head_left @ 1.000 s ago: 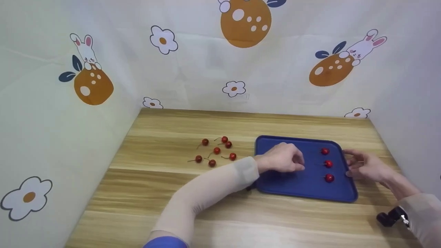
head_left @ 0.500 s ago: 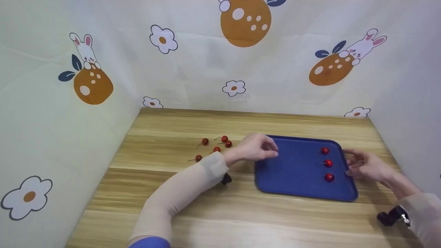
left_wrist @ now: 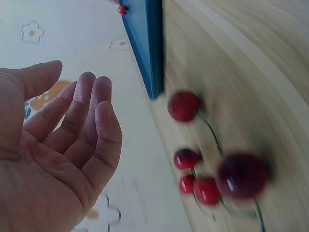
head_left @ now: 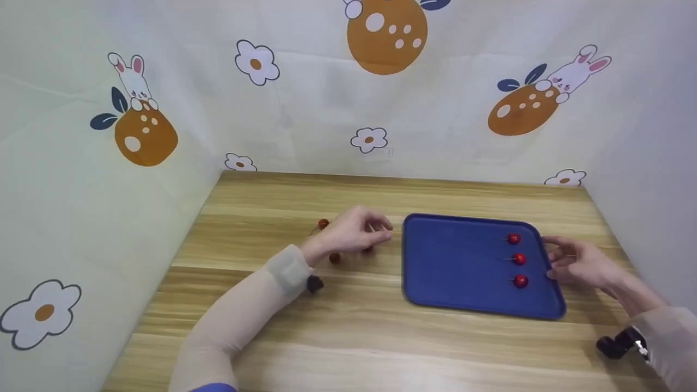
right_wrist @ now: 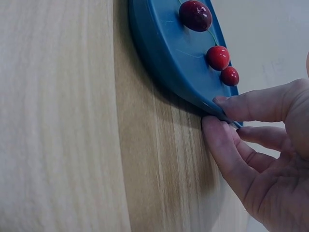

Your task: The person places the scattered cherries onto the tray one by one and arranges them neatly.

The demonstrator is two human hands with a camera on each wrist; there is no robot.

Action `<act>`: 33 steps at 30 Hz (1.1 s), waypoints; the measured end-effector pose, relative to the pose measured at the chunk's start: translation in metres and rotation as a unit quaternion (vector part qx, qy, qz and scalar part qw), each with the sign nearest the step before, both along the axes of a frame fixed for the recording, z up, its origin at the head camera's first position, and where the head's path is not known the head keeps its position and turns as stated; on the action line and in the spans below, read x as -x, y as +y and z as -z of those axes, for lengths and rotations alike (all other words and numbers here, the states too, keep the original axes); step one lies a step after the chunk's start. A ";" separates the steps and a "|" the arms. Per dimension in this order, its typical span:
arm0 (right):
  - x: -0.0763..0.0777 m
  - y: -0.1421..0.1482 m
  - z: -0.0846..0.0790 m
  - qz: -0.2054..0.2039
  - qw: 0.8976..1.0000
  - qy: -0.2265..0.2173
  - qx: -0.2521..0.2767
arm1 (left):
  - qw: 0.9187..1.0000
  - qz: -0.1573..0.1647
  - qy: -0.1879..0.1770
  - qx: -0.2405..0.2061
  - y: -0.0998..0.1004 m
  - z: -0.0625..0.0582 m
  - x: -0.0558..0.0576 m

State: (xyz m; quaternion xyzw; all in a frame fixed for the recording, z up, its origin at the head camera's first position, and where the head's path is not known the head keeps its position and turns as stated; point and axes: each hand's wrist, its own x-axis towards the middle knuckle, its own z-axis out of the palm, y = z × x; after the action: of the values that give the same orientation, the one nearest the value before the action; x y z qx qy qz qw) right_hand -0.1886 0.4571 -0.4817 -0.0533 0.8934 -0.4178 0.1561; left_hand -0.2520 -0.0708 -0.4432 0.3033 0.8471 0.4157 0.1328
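Observation:
My left hand point(head_left: 351, 231) hovers over the loose cherries left of the tray, hiding some of them in the head view. Its palm and loosely bent fingers hold nothing in the left wrist view. Beneath it lie several red cherries with green stems, among them a dark one point(left_wrist: 241, 176) and a brighter one point(left_wrist: 184, 106). On the blue tray point(head_left: 457, 261), three cherries stand in a column near the right side; the middle cherry point(head_left: 519, 259) has its stem pointing left. My right hand point(right_wrist: 270, 145) pinches the tray's right rim between thumb and fingers.
The wooden table point(head_left: 326, 337) meets a white patterned cloth wall point(head_left: 305, 109) at the back and sides. A black wrist camera mount point(head_left: 615, 344) sits under the right forearm, close to the table.
My left hand has moved left, from over the tray to above the loose cherries. The right hand keeps its pinch on the rim, and the tray and its three cherries have not moved.

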 end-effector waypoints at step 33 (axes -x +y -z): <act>-0.001 0.003 0.001 -0.002 1.000 -0.006 0.000 | 0.986 -0.118 -0.001 0.116 -0.161 0.018 -0.014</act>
State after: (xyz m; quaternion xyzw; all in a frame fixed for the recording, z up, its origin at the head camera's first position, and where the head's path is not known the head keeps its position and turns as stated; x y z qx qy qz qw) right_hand -0.1880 0.4604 -0.4827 -0.0521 0.8923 -0.4180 0.1622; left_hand -0.2382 -0.2321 -0.4615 0.1832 0.9194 0.3276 0.1175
